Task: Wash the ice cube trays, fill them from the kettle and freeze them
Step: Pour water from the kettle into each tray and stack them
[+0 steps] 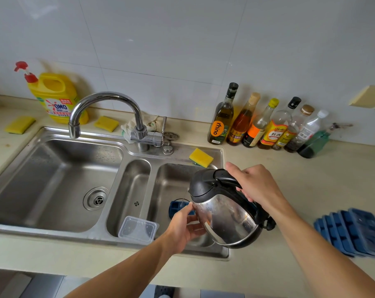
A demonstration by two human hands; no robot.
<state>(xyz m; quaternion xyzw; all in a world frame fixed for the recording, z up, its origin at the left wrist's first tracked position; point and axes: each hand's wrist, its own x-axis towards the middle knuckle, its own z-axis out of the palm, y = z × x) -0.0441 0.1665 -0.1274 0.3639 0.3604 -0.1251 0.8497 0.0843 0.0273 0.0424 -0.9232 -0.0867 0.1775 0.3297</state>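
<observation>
- The right hand (255, 183), fingers wrapped round the handle, holds the kettle (225, 218) tipped spout-down over the right basin of the sink (59, 168).
- The left hand (183, 226), thumb on top and fingers curled, grips a blue ice cube tray (175, 208) under the spout, inside that basin and largely hidden by the kettle.
- A clear box (138, 229) lies in the sink's narrow middle basin.
- A stack of trays (354, 231) sits on the counter right of the sink.

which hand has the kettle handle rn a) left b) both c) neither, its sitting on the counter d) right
d: the right hand grips the black handle of the tilted kettle, while the left hand holds a blue ice tray below the spout.
</observation>
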